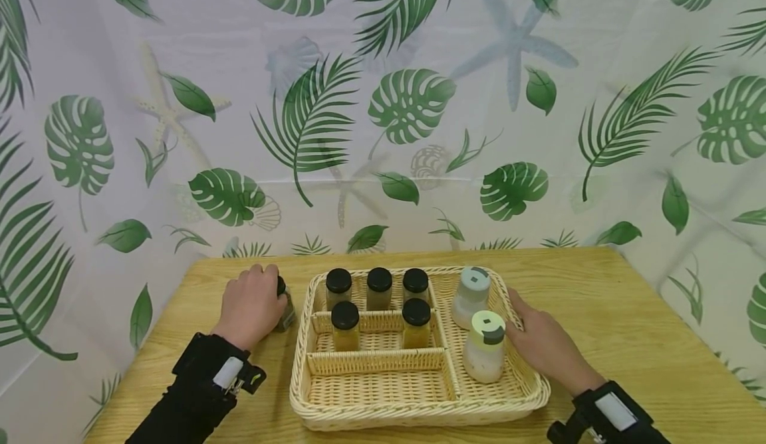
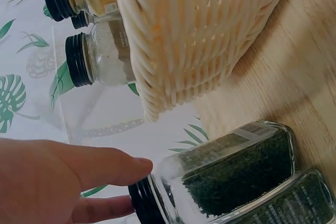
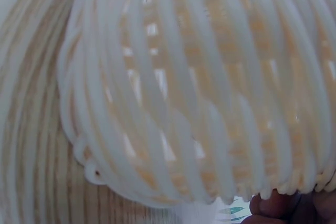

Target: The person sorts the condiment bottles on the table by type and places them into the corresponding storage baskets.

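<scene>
My left hand (image 1: 253,306) is at the left of the wicker basket (image 1: 377,414), holding a glass jar (image 2: 239,171) of dark green dried herbs by its black lid (image 2: 145,203). Thumb and finger lie on either side of that lid in the left wrist view. A second herb jar (image 2: 299,205) lies close against it there, partly cut off by the frame. On the basket's right side my right hand (image 1: 547,341) grips the woven rim; only some fingertips (image 3: 275,205) show below the weave in the right wrist view.
Several black-lidded spice jars (image 1: 345,328) stand in the basket's left compartments. Its long right compartment holds a white-lidded shaker (image 1: 471,298) and a yellow-green-lidded shaker (image 1: 485,351). Behind the wooden table (image 1: 628,337) hangs a leaf-print curtain (image 1: 419,185).
</scene>
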The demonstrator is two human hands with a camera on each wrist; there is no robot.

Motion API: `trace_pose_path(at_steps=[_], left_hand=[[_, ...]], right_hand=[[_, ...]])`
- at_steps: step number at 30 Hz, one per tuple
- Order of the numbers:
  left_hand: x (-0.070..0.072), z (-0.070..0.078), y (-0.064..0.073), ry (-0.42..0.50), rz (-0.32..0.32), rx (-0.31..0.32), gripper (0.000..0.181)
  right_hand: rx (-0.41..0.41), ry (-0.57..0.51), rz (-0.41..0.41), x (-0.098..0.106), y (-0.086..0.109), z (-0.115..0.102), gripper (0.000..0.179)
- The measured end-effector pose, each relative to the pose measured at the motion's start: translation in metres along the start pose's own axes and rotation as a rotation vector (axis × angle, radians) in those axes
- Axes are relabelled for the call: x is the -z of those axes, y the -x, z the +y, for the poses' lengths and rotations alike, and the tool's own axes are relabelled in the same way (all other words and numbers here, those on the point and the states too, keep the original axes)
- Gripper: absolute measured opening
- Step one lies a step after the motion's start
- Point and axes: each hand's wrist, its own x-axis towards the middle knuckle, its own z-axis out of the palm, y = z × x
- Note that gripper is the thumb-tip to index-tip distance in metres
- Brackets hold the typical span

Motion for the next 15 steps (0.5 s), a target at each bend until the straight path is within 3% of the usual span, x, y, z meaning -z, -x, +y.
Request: trace_pose_path(at_steps=[9,15], left_hand=[[-0.0046,-0.0042,-0.0012,0.007,0.051,-0.023,0.026],[-0.0072,-0.0052,-0.0032,0.027,0.038,-0.001,0.028]], right_hand=[[-0.014,0.002,-0.011,-0.0003,-0.0004,0.0000,0.063],[-0.016,0.008,-0.012,0.0001,-0.0007,0.0000,0.063]])
